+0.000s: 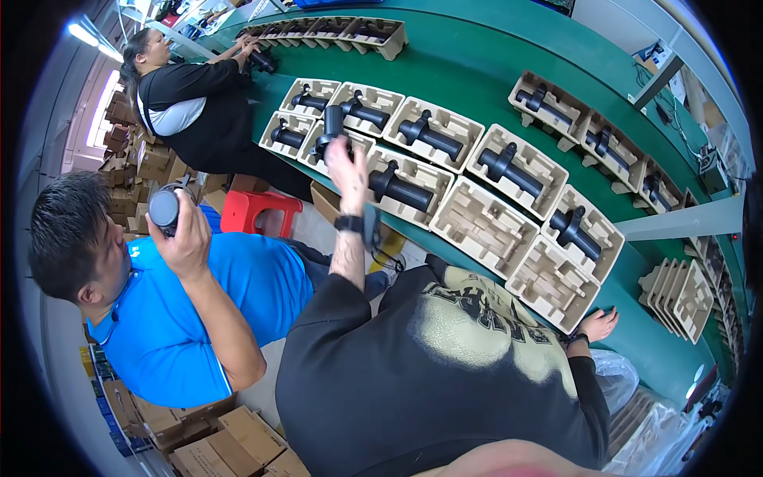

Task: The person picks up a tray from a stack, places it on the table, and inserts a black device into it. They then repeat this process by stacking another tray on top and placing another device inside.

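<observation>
My left hand reaches forward and is closed on the lower end of a black tube-shaped device, held upright over a beige moulded-pulp tray in the near row. Its fingers are partly hidden from this side. My right hand lies at the bench's near edge with fingers stretched out, holding nothing, beside a bare pulp tray. Another bare tray adjoins it. Similar black devices with ring-shaped mounts, such as one black tube, lie in several trays across both rows.
A co-worker in a blue shirt at my left holds up a round dark object. Farther off, a person in black works at the green bench. Stacked trays stand right; a red stool and cardboard boxes are left.
</observation>
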